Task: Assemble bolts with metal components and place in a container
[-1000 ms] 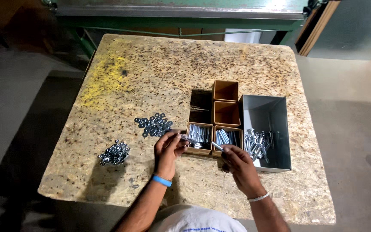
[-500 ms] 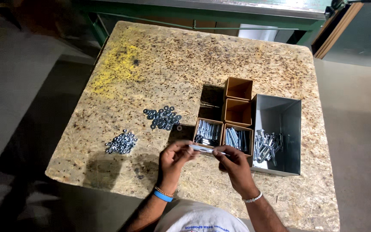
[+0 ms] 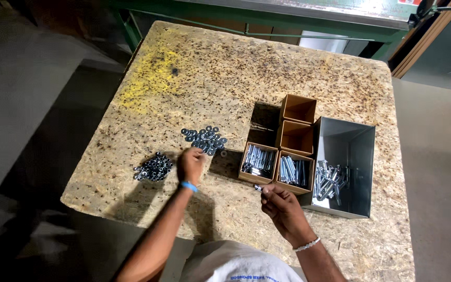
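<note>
My right hand (image 3: pixel 282 204) pinches a small silver bolt (image 3: pixel 258 188) just in front of the cardboard boxes. My left hand (image 3: pixel 190 164), with a blue wristband, hovers over the board table (image 3: pixel 225 78), its fingertips at the near edge of a pile of washers (image 3: pixel 204 139). Its fingers curl downward and I cannot see whether they hold anything. A pile of nuts (image 3: pixel 154 167) lies to the left of that hand.
Two small cardboard boxes (image 3: pixel 258 162) (image 3: pixel 293 171) hold bolts; two more (image 3: pixel 296 137) (image 3: pixel 299 108) behind them look bare inside. A grey metal bin (image 3: pixel 346 151) with loose bolts stands at the right. A green bench frame (image 3: pixel 267 21) runs along the far edge.
My left hand let go of the bolt and moved left to the washer pile. My right hand kept the bolt and stayed near the boxes.
</note>
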